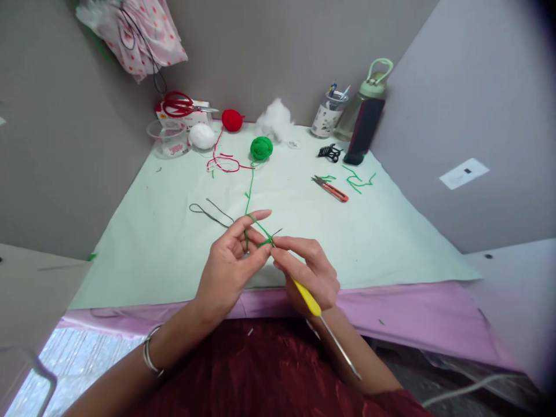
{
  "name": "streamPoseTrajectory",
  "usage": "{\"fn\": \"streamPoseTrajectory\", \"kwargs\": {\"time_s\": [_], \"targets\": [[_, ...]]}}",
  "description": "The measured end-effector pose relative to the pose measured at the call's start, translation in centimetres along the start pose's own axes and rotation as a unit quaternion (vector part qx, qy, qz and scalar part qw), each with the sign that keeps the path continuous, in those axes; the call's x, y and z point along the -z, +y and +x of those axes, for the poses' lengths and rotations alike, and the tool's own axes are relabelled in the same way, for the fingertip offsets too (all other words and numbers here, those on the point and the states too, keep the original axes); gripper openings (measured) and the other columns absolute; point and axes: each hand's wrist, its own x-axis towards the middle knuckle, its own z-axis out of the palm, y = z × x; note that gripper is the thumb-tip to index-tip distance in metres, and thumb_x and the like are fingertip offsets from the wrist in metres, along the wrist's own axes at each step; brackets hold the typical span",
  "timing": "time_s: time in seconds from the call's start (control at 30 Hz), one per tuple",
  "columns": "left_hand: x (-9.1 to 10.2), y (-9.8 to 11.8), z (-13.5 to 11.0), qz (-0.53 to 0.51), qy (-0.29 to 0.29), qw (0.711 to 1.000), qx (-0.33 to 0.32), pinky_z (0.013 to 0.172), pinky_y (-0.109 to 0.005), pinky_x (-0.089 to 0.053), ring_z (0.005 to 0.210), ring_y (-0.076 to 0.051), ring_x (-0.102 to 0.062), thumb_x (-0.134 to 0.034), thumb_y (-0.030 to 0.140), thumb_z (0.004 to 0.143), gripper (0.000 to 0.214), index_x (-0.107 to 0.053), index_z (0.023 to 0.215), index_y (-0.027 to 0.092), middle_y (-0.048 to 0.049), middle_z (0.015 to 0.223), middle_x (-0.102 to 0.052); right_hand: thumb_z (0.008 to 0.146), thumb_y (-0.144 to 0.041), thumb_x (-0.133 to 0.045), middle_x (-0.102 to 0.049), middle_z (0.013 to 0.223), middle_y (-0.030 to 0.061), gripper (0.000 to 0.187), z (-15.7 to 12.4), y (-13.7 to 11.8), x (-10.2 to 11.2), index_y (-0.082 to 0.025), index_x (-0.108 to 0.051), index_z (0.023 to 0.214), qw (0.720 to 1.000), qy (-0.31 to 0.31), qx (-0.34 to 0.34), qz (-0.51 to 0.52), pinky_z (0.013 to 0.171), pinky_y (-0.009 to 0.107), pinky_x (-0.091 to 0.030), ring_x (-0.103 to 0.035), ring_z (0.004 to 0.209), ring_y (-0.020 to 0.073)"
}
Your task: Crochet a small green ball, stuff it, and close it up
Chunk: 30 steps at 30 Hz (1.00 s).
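My left hand (237,255) pinches a small piece of green yarn work (266,242) between thumb and fingers. Over its raised index finger runs a strand of green yarn (249,194), which leads back to a green yarn ball (261,149). My right hand (310,272) is closed on a crochet hook (309,298) with a yellow grip and metal ends. The hook's upper end meets the green yarn at my left fingertips; its other end points down over my right forearm. Exactly how the yarn loops around the hook is too small to tell.
Orange thread snips (330,189) and green yarn scraps (358,179) lie right. A black cord (208,213) lies left. Behind stand a red yarn ball (232,120), white yarn ball (202,136), stuffing (275,120), plastic tub (168,139), red-handled scissors (178,104), bottle (347,119) and phone (365,130).
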Motion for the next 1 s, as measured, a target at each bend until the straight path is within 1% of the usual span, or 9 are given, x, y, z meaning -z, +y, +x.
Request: {"fn": "streamPoseTrajectory", "kwargs": {"time_s": [0.13, 0.27, 0.37, 0.47, 0.6, 0.77, 0.87, 0.93, 1.0], "targets": [[-0.1, 0.3, 0.3, -0.120, -0.030, 0.988, 0.087, 0.069, -0.016, -0.045, 0.070, -0.006, -0.050, -0.084, 0.024, 0.082, 0.051, -0.072, 0.131, 0.025, 0.0044, 0.080, -0.056, 0.094, -0.002, -0.064, -0.077, 0.110, 0.0074, 0.048, -0.3, 0.0, 0.4, -0.027, -0.069, 0.135, 0.999, -0.011, 0.010, -0.047, 0.082, 0.034, -0.065, -0.075, 0.100, 0.0210], [0.3, 0.8, 0.6, -0.189, -0.088, 0.962, 0.179, 0.065, -0.017, -0.042, 0.064, -0.006, -0.042, -0.084, 0.028, 0.081, 0.052, -0.074, 0.131, 0.023, 0.0045, 0.073, -0.049, 0.098, -0.008, -0.061, -0.078, 0.110, 0.0074, 0.039, 0.3, 0.0, 0.7, -0.028, -0.072, 0.129, 0.994, 0.016, -0.058, 0.089, 0.077, 0.036, -0.064, -0.075, 0.097, 0.0207], [0.8, 1.1, 0.8, -0.170, -0.081, 0.970, 0.154, 0.072, -0.017, -0.043, 0.073, -0.007, -0.049, -0.086, 0.024, 0.079, 0.047, -0.078, 0.125, 0.025, 0.0023, 0.081, -0.055, 0.100, -0.013, -0.060, -0.078, 0.095, 0.0045, 0.026, 1.3, -0.1, 1.2, -0.026, -0.077, 0.114, 0.961, 0.038, -0.183, 0.201, 0.072, 0.035, -0.062, -0.074, 0.083, 0.0187], [1.0, 1.2, 0.7, -0.124, -0.073, 0.984, 0.104, 0.074, -0.016, -0.043, 0.078, -0.007, -0.052, -0.085, 0.023, 0.081, 0.039, -0.081, 0.119, 0.027, 0.0024, 0.084, -0.059, 0.102, -0.021, -0.060, -0.075, 0.085, 0.0028, 0.018, 2.0, 0.0, 1.6, -0.024, -0.078, 0.101, 0.900, 0.067, -0.304, 0.305, 0.064, 0.032, -0.058, -0.068, 0.070, 0.0153], [0.8, 0.9, 0.5, -0.098, -0.115, 0.986, 0.065, 0.087, -0.020, -0.047, 0.088, -0.010, -0.058, -0.083, 0.025, 0.084, 0.036, -0.081, 0.119, 0.030, 0.0010, 0.089, -0.064, 0.101, -0.027, -0.064, -0.075, 0.085, 0.0019, 0.016, 2.1, 0.3, 1.2, -0.024, -0.078, 0.095, 0.849, 0.052, -0.347, 0.394, 0.066, 0.031, -0.057, -0.068, 0.071, 0.0148], [0.0, -0.1, 0.4, -0.097, -0.087, 0.990, 0.057, 0.090, -0.023, -0.049, 0.092, -0.012, -0.061, -0.084, 0.027, 0.085, 0.035, -0.080, 0.120, 0.032, 0.0008, 0.095, -0.070, 0.101, -0.019, -0.062, -0.077, 0.093, 0.0022, 0.020, 1.6, 0.0, 0.3, -0.028, -0.079, 0.105, 0.906, 0.037, -0.306, 0.288, 0.070, 0.031, -0.058, -0.070, 0.080, 0.0156], [-0.4, -0.3, 0.3, -0.117, -0.038, 0.991, 0.056, 0.086, -0.020, -0.049, 0.088, -0.010, -0.062, -0.087, 0.025, 0.081, 0.044, -0.078, 0.124, 0.032, 0.0021, 0.091, -0.070, 0.097, -0.012, -0.065, -0.077, 0.102, 0.0044, 0.029, 0.9, -0.4, 0.0, -0.031, -0.078, 0.115, 0.966, 0.028, -0.201, 0.158, 0.073, 0.034, -0.061, -0.072, 0.090, 0.0184], [-0.5, -0.1, 0.3, -0.157, -0.036, 0.982, 0.098, 0.081, -0.018, -0.050, 0.079, -0.008, -0.060, -0.088, 0.026, 0.079, 0.048, -0.077, 0.126, 0.029, 0.0018, 0.087, -0.070, 0.095, -0.010, -0.068, -0.077, 0.109, 0.0058, 0.035, 0.6, -0.3, 0.0, -0.033, -0.077, 0.120, 0.989, 0.028, -0.123, 0.082, 0.076, 0.037, -0.062, -0.073, 0.097, 0.0206], [-0.3, 0.3, 0.5, -0.196, -0.053, 0.966, 0.162, 0.075, -0.018, -0.050, 0.061, -0.004, -0.049, -0.087, 0.027, 0.080, 0.045, -0.079, 0.123, 0.023, 0.0032, 0.077, -0.065, 0.096, -0.011, -0.066, -0.078, 0.106, 0.0055, 0.033, 0.7, -0.2, 0.1, -0.032, -0.077, 0.119, 0.987, 0.038, -0.126, 0.091, 0.076, 0.037, -0.061, -0.073, 0.094, 0.0205]]}}
